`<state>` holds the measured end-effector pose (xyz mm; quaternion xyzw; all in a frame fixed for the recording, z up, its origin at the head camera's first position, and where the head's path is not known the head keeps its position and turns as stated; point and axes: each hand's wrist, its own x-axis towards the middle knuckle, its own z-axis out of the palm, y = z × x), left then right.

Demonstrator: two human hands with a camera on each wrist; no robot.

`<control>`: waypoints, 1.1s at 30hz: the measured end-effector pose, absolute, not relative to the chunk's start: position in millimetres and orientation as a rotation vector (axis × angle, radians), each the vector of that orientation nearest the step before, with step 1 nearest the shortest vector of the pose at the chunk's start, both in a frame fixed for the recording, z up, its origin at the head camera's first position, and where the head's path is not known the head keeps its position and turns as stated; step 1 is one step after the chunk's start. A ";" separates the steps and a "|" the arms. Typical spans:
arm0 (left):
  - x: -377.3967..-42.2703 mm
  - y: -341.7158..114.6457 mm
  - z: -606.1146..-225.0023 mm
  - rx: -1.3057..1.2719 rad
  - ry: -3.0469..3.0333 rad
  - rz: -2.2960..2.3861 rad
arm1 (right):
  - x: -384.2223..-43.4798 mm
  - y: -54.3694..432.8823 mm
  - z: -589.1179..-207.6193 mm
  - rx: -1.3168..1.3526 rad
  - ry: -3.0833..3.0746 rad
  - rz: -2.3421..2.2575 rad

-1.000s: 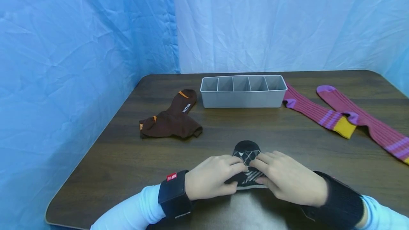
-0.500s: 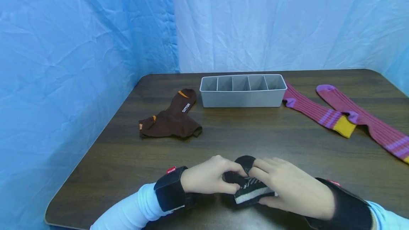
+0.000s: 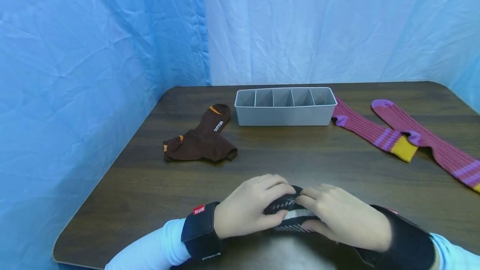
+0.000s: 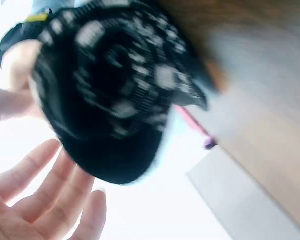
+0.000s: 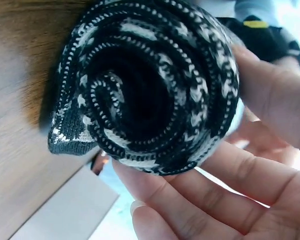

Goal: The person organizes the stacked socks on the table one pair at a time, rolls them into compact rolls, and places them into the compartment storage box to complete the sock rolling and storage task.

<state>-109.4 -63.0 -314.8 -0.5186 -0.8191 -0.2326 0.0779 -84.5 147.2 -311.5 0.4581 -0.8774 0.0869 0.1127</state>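
Your left hand [image 3: 251, 206] and right hand [image 3: 343, 216] both grasp the black sock [image 3: 294, 214], fingers and thumbs curled round its two ends, low over the near part of the brown table [image 3: 195, 182]. It is wound into a thick spiral, knit with whitish flecks; a pale band crosses it, and a loose flap juts out tableward.

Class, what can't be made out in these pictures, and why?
Head: much of the black sock roll, covered by left hand and right hand.
Head: far end of left pink sock, behind grey box.
Head: cuff end of right pink sock, cut off by right edge.
Left wrist: the roll's fine stitching, blurred.
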 end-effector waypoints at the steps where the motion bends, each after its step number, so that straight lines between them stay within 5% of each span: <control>1: -106.1 -62.0 -314.3 -1.546 -2.388 -0.621 | -85.3 147.6 -311.5 1.348 -2.574 0.258; 17: -107.2 -58.2 -322.1 -1.460 -2.686 -0.411 | -94.4 149.7 -308.0 1.271 -2.751 0.289; 33: -171.1 -48.4 -309.2 -1.714 -3.104 -0.896 | -92.0 139.9 -304.8 1.206 -2.622 0.035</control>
